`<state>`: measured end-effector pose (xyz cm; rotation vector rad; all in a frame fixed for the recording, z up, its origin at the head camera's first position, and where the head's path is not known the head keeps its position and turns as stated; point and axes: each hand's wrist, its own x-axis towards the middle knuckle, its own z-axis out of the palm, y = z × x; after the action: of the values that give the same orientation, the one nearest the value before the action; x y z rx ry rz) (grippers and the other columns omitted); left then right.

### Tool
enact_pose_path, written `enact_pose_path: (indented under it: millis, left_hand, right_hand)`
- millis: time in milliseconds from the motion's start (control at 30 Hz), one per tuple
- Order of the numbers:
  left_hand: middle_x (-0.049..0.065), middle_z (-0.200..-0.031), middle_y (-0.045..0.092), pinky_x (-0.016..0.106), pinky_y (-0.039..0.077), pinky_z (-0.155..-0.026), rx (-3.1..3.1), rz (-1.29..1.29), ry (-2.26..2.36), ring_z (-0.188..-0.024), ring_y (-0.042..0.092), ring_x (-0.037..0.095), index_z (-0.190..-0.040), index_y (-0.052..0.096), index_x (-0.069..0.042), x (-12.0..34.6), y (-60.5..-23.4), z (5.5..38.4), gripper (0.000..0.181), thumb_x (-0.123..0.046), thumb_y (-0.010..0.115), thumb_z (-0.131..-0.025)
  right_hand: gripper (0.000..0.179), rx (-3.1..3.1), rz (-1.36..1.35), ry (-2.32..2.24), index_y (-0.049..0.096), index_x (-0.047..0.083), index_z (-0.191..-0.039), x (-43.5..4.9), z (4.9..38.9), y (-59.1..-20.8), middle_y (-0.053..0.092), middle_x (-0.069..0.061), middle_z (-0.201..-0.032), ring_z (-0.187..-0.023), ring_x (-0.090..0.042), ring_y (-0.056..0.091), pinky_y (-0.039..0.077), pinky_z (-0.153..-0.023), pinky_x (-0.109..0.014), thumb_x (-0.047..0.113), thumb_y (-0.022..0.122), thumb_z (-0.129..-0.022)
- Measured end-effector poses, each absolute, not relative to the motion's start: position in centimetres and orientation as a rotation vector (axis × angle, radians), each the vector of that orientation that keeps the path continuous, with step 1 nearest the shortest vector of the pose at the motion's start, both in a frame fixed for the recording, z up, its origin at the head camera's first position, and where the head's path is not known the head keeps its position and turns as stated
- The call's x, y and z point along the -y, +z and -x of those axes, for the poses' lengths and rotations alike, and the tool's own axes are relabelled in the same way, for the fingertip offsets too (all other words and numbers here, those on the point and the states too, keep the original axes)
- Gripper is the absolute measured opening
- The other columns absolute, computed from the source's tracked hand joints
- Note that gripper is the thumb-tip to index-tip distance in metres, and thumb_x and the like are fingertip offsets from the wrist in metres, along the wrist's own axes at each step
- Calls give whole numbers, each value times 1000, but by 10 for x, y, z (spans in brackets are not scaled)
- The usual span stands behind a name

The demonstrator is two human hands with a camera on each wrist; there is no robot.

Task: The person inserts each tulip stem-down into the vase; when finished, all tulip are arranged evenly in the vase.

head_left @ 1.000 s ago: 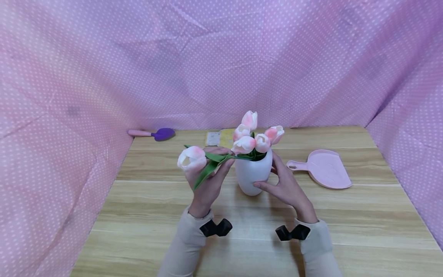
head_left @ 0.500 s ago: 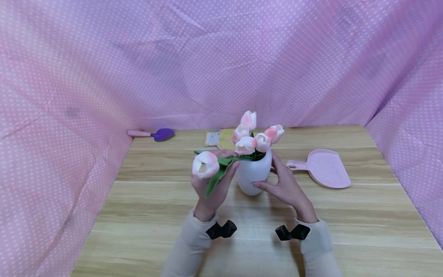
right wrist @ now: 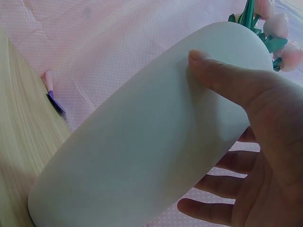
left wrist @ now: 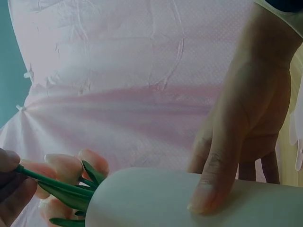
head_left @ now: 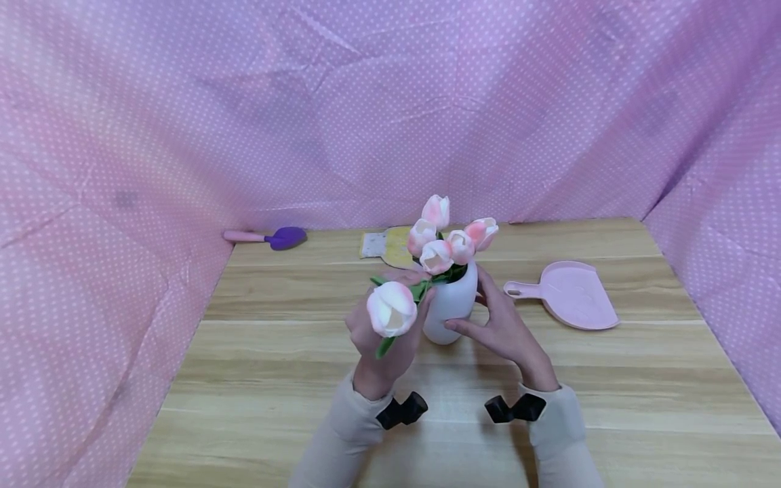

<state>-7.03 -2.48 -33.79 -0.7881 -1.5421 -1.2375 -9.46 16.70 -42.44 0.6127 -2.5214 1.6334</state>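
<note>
In the head view, my left hand (head_left: 398, 362) pinches the green stem of an artificial pink-and-white tulip (head_left: 392, 310). Its bloom faces toward me, left of the white vase (head_left: 450, 308). The stem's far end reaches toward the vase mouth; the left wrist view shows the fingertips gripping the stem (left wrist: 47, 179) beside the rim. Whether its tip is inside the vase, I cannot tell. Several other tulips (head_left: 436, 257) stand in the vase. My right hand (head_left: 503, 333) holds the vase's right side, thumb in front and fingers behind, and the right wrist view shows this grip.
A pink dustpan (head_left: 576, 296) lies on the wooden table (head_left: 274, 379) to the right. At the back left is a small trowel (head_left: 287, 238) with a pink handle. Something flat and yellow (head_left: 398, 245) lies behind the vase. Pink dotted cloth (head_left: 366, 122) surrounds the table.
My left hand has moved right and slightly toward me with the tulip, whose bloom has turned to face me. The right hand stays on the vase.
</note>
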Motion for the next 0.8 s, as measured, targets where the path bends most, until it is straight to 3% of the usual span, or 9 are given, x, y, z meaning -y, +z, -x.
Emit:
enact_pose_path:
  millis: [367,567,800]
  left_hand:
    - [23,-79,68,30,64,-77,1492,783,-1202,-73,71,31,-89,64,11,21,-328,68,17,0,76,-85]
    - [19,-79,67,29,62,-68,1526,725,-1125,-70,68,28,-87,66,8,18,-330,66,16,0,78,-83]
    - [22,-80,68,28,64,-76,1513,694,-1163,-71,69,29,-91,66,13,24,-326,61,25,-6,80,-83]
  right_hand:
    - [98,2524,-613,1636,27,18,-157,-168,94,-423,54,-12,-144,-132,-29,52,51,-107,-58,16,86,-79]
    - [98,2523,-612,1642,27,17,-157,-168,94,-424,53,-12,-145,-133,-29,52,51,-107,-60,16,86,-79]
    - [98,2527,-610,1632,27,17,-157,-168,94,-425,53,-13,-146,-134,-30,52,51,-107,-59,17,86,-79]
